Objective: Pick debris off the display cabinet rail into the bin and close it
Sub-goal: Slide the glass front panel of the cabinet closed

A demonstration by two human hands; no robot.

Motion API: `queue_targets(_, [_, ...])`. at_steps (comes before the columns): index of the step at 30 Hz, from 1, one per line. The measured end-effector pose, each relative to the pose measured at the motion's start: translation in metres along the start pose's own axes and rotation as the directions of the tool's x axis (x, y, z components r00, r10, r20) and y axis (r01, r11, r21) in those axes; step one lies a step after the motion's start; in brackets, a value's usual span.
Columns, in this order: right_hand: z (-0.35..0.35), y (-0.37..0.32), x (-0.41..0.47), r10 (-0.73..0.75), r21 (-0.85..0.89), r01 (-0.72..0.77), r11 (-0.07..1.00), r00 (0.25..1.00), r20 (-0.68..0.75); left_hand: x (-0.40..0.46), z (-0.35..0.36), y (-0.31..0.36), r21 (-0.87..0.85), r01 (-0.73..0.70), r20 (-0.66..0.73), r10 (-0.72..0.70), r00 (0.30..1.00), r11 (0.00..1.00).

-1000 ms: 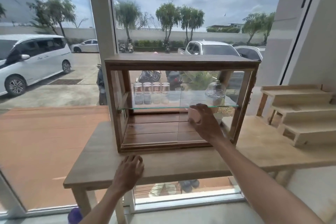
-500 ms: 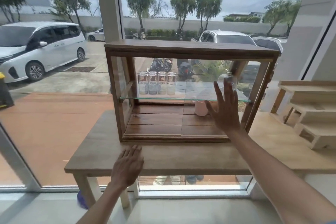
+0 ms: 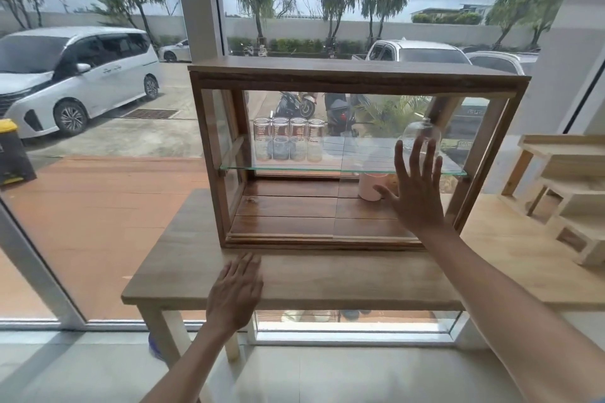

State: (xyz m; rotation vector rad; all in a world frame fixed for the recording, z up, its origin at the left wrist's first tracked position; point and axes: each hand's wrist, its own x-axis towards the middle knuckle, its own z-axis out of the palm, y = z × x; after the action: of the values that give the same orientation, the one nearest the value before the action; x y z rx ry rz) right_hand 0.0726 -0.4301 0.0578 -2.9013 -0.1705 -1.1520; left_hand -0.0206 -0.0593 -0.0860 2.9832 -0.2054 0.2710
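Your right hand (image 3: 417,188) is spread flat against the glass door (image 3: 393,206) on the right half of the cabinet (image 3: 357,75), while your left hand (image 3: 234,293) rests palm-down, holding nothing, on the table (image 3: 327,275). To close it, keep the palm flat, press lightly and slide sideways along the bottom rail (image 3: 281,238), steadying the table.

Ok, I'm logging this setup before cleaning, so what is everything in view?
Cabinet: one, brown wood and glass, on the table.
Table: one, light wood, by the window.
Glass shelf: one, clear, inside the cabinet.
Jars: four, clear, on the shelf's left part.
Bottle: one, clear, on the shelf's right part.
Cup: one, pale pink, on the cabinet floor.
Stepped stand: one, pale wood, far right.
Left hand: flat on the table edge.
Right hand: fingers spread at the cabinet front.
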Motion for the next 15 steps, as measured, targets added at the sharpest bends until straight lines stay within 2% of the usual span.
queue_targets(5, [0.002,-0.006,-0.001,0.0,-0.049,0.0,0.999,1.0,-0.01,-0.001,-0.001,0.001,-0.037,0.001,0.0,-0.001,1.0,0.999])
queue_targets(9, [0.008,-0.026,0.002,0.01,-0.021,-0.01,1.0,1.0,-0.024,0.0,0.001,0.001,-0.02,-0.014,0.001,0.014,1.0,1.0])
queue_targets(15, [0.018,-0.054,0.001,-0.05,-0.084,0.046,0.995,0.998,-0.046,0.0,0.0,0.0,-0.009,-0.018,0.008,0.018,1.0,1.0])
